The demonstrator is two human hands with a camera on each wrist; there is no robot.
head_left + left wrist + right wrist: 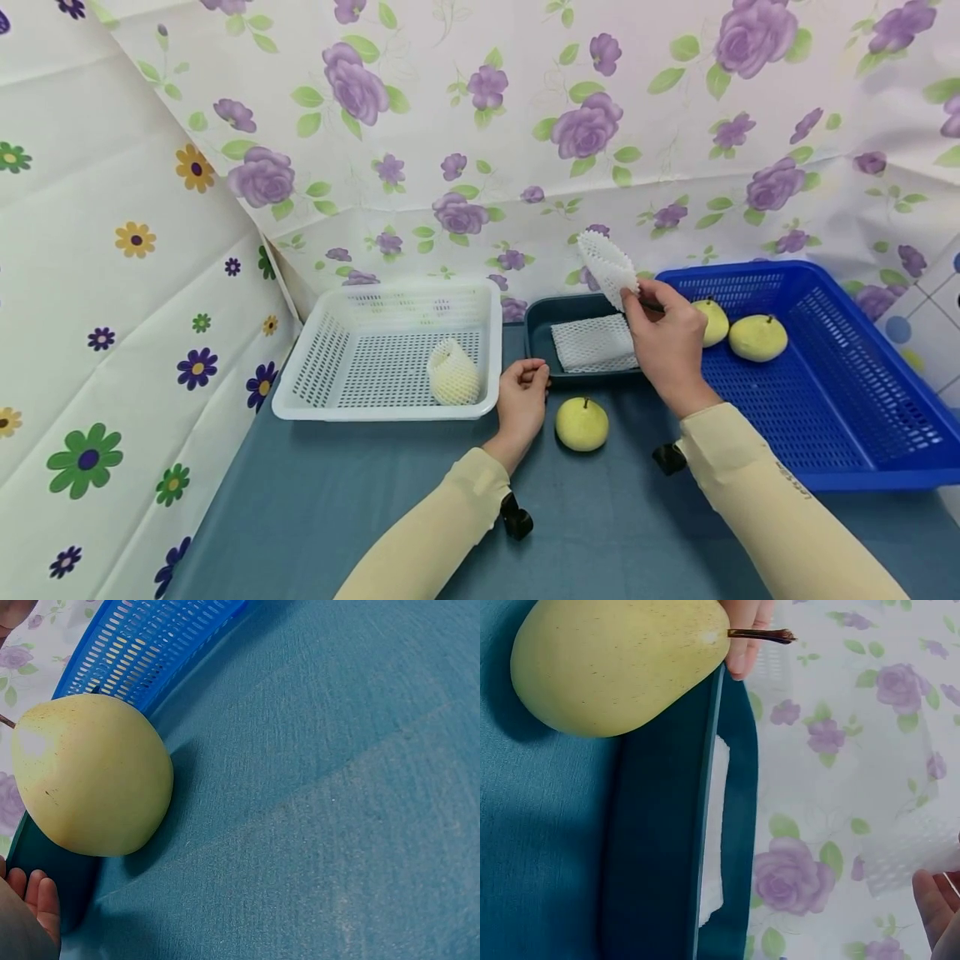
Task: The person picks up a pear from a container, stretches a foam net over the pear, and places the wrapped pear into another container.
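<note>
My right hand (667,346) pinches a white foam net sleeve (606,265) between thumb and fingers, raised above the dark green tray (536,333). In the right wrist view that net (907,855) is at the right edge. More flat white foam nets (594,343) lie in the tray. My left hand (522,408) is at the tray's left front corner, fingers loosely bent, right at the rim, with nothing seen in them. A bare yellow pear (582,424) stands on the table in front of the tray, between my hands; its stem (761,635) shows in the right wrist view.
To the left stands a white slotted basket (382,412) holding one pear in a foam net (453,372). On the right, a blue basket (795,425) holds bare pears (757,337). A flowered sheet (450,167) hangs behind the table (315,508).
</note>
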